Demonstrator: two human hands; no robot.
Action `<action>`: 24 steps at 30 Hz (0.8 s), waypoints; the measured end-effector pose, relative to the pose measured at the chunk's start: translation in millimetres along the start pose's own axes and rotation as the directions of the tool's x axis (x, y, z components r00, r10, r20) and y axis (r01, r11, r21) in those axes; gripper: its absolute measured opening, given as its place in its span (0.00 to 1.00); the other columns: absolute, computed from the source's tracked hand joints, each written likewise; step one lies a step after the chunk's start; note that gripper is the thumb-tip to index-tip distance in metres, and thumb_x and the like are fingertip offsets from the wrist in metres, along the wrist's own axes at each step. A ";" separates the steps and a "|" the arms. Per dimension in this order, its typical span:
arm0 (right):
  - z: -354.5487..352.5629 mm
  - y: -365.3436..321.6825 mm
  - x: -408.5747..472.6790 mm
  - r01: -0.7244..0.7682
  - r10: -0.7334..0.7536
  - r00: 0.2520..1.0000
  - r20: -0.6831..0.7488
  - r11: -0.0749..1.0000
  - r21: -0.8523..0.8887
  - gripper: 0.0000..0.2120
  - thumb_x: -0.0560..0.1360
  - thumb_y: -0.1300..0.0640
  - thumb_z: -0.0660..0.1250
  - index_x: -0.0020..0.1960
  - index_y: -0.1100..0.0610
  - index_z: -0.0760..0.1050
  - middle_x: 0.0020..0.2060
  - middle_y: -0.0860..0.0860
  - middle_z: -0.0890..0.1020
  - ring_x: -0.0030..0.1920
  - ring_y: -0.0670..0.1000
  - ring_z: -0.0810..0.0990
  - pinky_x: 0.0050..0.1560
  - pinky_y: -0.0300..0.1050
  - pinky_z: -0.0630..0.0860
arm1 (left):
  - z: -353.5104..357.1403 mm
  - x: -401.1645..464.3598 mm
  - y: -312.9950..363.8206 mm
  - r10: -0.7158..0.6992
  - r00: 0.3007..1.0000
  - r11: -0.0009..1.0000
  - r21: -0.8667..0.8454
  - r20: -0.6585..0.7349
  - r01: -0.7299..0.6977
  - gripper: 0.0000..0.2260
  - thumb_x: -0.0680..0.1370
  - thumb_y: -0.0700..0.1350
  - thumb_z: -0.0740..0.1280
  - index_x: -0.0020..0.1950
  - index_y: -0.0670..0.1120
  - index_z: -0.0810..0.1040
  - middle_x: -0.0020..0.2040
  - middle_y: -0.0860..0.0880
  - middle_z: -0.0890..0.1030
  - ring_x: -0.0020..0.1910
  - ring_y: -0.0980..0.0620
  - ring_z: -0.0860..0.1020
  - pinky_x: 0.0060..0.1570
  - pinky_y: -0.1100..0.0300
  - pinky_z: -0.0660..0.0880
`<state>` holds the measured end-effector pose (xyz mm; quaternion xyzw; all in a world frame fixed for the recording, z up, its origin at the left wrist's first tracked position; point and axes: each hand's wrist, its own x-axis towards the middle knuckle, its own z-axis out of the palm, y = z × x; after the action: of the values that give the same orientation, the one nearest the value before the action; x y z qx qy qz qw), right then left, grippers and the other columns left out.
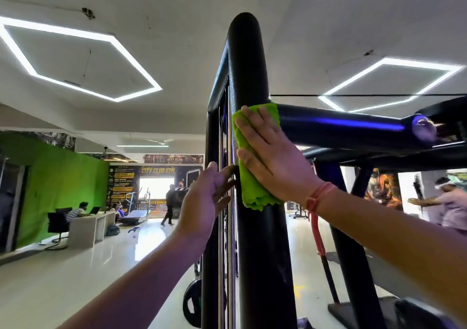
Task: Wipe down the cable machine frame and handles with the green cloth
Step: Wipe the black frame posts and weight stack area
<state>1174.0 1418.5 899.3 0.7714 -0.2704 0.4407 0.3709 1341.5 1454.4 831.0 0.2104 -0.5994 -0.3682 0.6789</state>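
Observation:
The cable machine's thick black upright post [262, 253] rises through the middle of the view, with a black crossbar [341, 129] branching off to the right. My right hand [270, 157] presses the green cloth [252, 189] flat against the post just below that joint, palm and fingers spread over it. My left hand [207, 194] rests on the left side of the post, fingertips touching it beside the chrome guide rods [222, 240], holding nothing.
A black weight plate [192, 303] leans at the frame's base. A desk [88, 227] with seated people stands at the left by a green wall. One person [169, 207] walks in the background, another [449, 202] stands at far right. Angled black frame legs [353, 253] descend right of the post.

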 end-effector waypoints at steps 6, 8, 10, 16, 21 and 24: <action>15.1 -23.4 -40.0 -0.185 0.221 0.972 -0.078 0.929 0.321 0.29 0.85 0.46 0.54 0.83 0.49 0.51 0.82 0.42 0.46 0.82 0.47 0.43 0.79 0.59 0.58 | 0.9 -22.9 -13.6 -0.019 0.998 0.999 -0.030 -0.054 0.017 0.22 0.85 0.54 0.53 0.63 0.44 0.81 0.59 0.49 0.85 0.61 0.51 0.80 0.57 0.56 0.73; 23.1 -37.1 -76.0 -0.161 0.183 0.981 -0.056 0.945 0.284 0.29 0.84 0.48 0.56 0.83 0.51 0.51 0.82 0.43 0.47 0.82 0.48 0.41 0.80 0.53 0.55 | -3.4 -35.5 -22.2 -0.036 0.998 0.999 -0.030 -0.043 0.035 0.22 0.85 0.54 0.53 0.64 0.45 0.81 0.59 0.50 0.85 0.62 0.52 0.80 0.58 0.56 0.72; 20.0 -35.3 -88.5 -0.119 0.132 0.991 -0.033 0.959 0.256 0.29 0.85 0.48 0.56 0.83 0.51 0.52 0.82 0.44 0.47 0.82 0.48 0.41 0.79 0.54 0.56 | -5.9 -46.3 -31.6 -0.039 0.999 0.999 -0.029 -0.028 0.038 0.22 0.85 0.55 0.52 0.65 0.47 0.81 0.59 0.51 0.85 0.61 0.54 0.80 0.57 0.55 0.72; 26.9 -47.2 -91.7 -0.243 0.281 0.957 -0.069 0.909 0.338 0.29 0.85 0.48 0.56 0.83 0.52 0.51 0.82 0.47 0.46 0.82 0.47 0.44 0.78 0.52 0.60 | -7.8 -60.0 -48.1 -0.067 0.997 0.996 -0.066 -0.043 0.064 0.23 0.85 0.55 0.51 0.68 0.45 0.78 0.63 0.49 0.83 0.66 0.51 0.78 0.65 0.51 0.70; 28.4 -52.8 -132.7 -0.175 0.189 0.982 -0.023 0.943 0.282 0.29 0.84 0.48 0.55 0.82 0.53 0.52 0.83 0.48 0.48 0.82 0.50 0.43 0.79 0.39 0.48 | -3.9 -74.4 -58.1 -0.071 0.995 0.996 -0.067 -0.074 0.066 0.21 0.85 0.53 0.51 0.65 0.47 0.80 0.60 0.52 0.84 0.63 0.55 0.80 0.62 0.56 0.73; 24.7 -43.6 -99.2 -0.271 0.308 0.950 -0.042 0.886 0.376 0.29 0.85 0.47 0.54 0.83 0.49 0.50 0.82 0.44 0.47 0.81 0.44 0.47 0.73 0.31 0.56 | 7.0 -74.0 -59.2 0.000 0.991 0.997 -0.079 -0.135 -0.011 0.20 0.85 0.49 0.53 0.52 0.47 0.85 0.49 0.50 0.87 0.49 0.58 0.84 0.46 0.66 0.78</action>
<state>1172.1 1432.7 789.1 0.7546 -0.2766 0.5720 0.1640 1319.3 1473.2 740.6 0.2059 -0.5377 -0.3748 0.7266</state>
